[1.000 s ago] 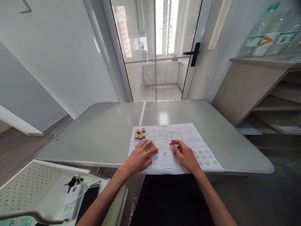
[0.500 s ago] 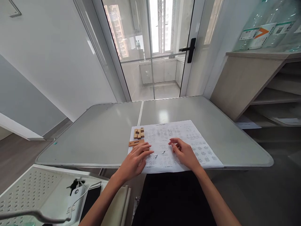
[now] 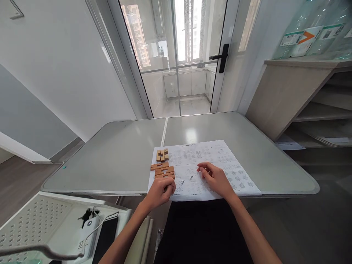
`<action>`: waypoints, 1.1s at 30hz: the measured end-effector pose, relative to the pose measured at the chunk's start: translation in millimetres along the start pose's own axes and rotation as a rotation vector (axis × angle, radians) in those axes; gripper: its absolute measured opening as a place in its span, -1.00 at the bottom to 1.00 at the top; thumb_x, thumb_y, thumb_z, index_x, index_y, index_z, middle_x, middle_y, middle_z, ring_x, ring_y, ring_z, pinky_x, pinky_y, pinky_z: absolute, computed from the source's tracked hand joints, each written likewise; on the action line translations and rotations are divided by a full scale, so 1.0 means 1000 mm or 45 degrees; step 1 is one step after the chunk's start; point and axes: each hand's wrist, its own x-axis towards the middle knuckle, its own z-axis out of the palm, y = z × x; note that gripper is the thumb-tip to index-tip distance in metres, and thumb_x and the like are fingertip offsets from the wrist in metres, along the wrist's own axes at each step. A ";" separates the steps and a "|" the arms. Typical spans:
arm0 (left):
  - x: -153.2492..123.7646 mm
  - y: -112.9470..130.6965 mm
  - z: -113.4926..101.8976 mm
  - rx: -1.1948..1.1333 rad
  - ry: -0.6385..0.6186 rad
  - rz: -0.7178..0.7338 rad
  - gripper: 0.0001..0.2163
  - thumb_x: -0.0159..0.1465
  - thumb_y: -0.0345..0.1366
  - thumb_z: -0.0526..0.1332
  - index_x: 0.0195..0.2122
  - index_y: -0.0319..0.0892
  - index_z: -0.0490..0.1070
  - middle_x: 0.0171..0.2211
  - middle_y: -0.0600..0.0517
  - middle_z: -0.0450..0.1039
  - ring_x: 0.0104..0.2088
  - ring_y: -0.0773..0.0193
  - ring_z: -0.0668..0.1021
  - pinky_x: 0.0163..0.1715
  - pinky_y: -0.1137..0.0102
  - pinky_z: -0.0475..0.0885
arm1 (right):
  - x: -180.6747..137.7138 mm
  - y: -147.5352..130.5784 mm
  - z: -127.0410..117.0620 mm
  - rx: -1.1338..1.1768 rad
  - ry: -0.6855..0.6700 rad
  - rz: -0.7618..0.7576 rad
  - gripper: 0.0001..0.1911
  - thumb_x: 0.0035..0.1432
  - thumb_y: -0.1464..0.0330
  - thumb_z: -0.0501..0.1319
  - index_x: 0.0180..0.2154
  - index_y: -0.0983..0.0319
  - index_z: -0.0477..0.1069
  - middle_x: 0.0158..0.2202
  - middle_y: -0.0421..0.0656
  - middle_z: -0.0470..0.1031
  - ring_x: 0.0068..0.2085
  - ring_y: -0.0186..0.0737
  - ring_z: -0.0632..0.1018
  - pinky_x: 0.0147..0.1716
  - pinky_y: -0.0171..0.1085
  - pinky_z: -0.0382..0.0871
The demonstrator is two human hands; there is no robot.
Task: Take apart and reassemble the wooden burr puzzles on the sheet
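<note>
My left hand (image 3: 160, 191) rests at the near left corner of a printed paper sheet (image 3: 189, 170), its fingers curled into a loose fist. Whatever those fingers hold, if anything, is hidden. Just beyond the knuckles lie several flat orange-brown wooden puzzle pieces (image 3: 164, 171) with slots and notches, the closest one almost touching the hand. Farther back, a small group of lighter wooden pieces (image 3: 162, 155) sits together on the sheet. Over the right half of the sheet, my right hand (image 3: 214, 178) hovers or rests with bent fingers slightly apart and nothing in them.
The sheet lies at the front of a grey-green table (image 3: 110, 157). At lower left, a white perforated basket (image 3: 41, 212) holds keys, a white device with a cable and a dark flat object. A shelf unit (image 3: 299, 80) with large bottles stands right, a glass door (image 3: 189, 84) behind.
My left hand has drawn back toward me and its fingers have curled, uncovering the orange-brown wooden pieces. My right hand has stayed nearly still.
</note>
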 end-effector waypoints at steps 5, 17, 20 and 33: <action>0.002 0.003 0.000 -0.069 -0.003 -0.083 -0.75 0.18 -0.57 0.01 -0.53 -0.19 0.37 -0.58 0.13 0.40 -0.55 0.40 0.34 -0.46 0.46 0.18 | -0.001 0.000 0.000 -0.003 0.007 0.002 -0.71 0.38 0.15 0.11 -0.07 0.12 0.52 -0.19 -0.15 0.65 -0.34 -0.18 0.57 -0.29 -0.19 0.45; 0.002 0.005 0.002 -0.065 0.068 -0.148 -0.76 0.19 -0.53 0.01 -0.54 -0.19 0.37 -0.58 0.11 0.40 -0.53 0.38 0.35 -0.46 0.46 0.18 | -0.001 -0.001 0.000 -0.002 0.002 0.012 -0.68 0.38 0.12 0.11 -0.07 0.13 0.52 -0.18 -0.14 0.66 -0.35 -0.19 0.57 -0.30 -0.20 0.45; 0.002 0.005 0.002 -0.054 0.076 -0.148 -0.76 0.18 -0.54 0.01 -0.54 -0.19 0.37 -0.58 0.11 0.39 -0.53 0.38 0.34 -0.46 0.45 0.18 | -0.001 -0.001 0.000 -0.009 -0.004 0.011 -0.68 0.37 0.11 0.11 -0.07 0.13 0.52 -0.18 -0.14 0.66 -0.35 -0.17 0.57 -0.29 -0.19 0.45; 0.001 0.003 0.004 -0.047 0.072 -0.113 -0.76 0.17 -0.57 0.02 -0.52 -0.19 0.38 -0.58 0.13 0.39 -0.54 0.39 0.34 -0.47 0.47 0.19 | -0.003 -0.002 0.000 -0.012 0.003 0.021 -0.68 0.37 0.11 0.11 -0.08 0.13 0.52 -0.18 -0.13 0.65 -0.34 -0.17 0.57 -0.29 -0.19 0.45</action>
